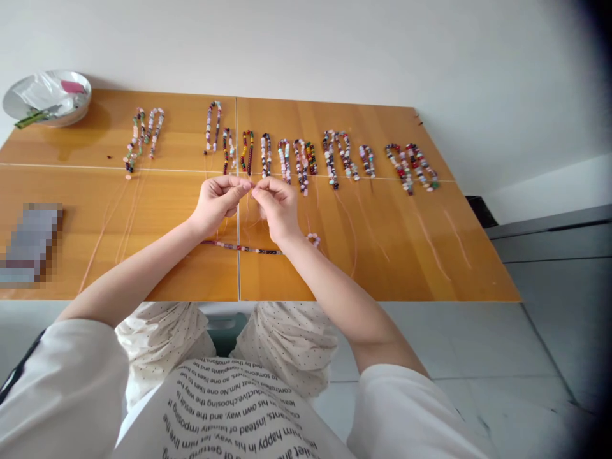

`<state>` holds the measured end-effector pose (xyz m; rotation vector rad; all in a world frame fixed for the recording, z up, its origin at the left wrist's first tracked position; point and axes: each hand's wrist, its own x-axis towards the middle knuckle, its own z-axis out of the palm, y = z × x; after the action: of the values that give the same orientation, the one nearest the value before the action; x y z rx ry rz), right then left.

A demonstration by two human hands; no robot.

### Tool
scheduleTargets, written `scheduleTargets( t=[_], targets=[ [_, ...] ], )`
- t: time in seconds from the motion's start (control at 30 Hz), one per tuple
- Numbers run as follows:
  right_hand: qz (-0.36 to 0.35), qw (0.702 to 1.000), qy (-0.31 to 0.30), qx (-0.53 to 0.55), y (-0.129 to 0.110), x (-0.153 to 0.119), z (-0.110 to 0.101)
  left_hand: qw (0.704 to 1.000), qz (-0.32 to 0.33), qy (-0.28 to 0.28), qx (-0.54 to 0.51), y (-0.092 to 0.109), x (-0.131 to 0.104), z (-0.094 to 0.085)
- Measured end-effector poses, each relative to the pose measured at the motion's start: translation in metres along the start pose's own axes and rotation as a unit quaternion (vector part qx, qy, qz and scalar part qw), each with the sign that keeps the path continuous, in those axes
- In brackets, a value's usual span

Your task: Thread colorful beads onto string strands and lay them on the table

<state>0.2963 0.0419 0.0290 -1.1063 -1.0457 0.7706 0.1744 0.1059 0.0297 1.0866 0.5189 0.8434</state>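
Note:
My left hand (218, 203) and my right hand (277, 207) meet above the middle of the table, fingertips pinched and almost touching. Thin pale orange thread (247, 207) shows just below the fingers, and both pinches appear closed on it. A tiny reddish spot sits between the fingertips, too small to name. Under my wrists a straight strand of mixed beads (248, 249) lies across the table, its right end hidden by my right forearm. A small loop of pale beads (313, 240) rests just right of that forearm.
Several folded bead strands (301, 159) line the far half of the wooden table (382, 229), with loose threads trailing toward me. More bead strands (135, 140) lie at left. A bowl (79, 113) with plastic stands far left; a blurred flat object (31, 245) lies near left.

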Motion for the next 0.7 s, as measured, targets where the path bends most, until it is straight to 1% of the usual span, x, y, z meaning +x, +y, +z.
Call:
scheduleTargets(
  t=[0.3,0.4,0.57,0.7],
  targets=[
    [0.030,0.999,-0.018,0.009,0.0040,-0.0007,-0.0022,1.000,0.020,-0.004,0.012,-0.0019,0.0008,-0.0027],
    [0.040,0.999,-0.020,-0.004,0.0049,-0.0012,-0.0029,1.000,0.027,-0.010,0.012,-0.0020,0.0020,-0.0041],
    [0.046,0.997,-0.042,-0.034,0.0059,-0.0020,-0.0039,0.999,0.035,-0.007,-0.002,-0.0028,0.0044,-0.0061],
    [0.043,0.998,-0.034,-0.016,0.0065,-0.0019,-0.0024,1.000,0.028,-0.002,-0.002,-0.0025,0.0043,-0.0065]
  ],
)
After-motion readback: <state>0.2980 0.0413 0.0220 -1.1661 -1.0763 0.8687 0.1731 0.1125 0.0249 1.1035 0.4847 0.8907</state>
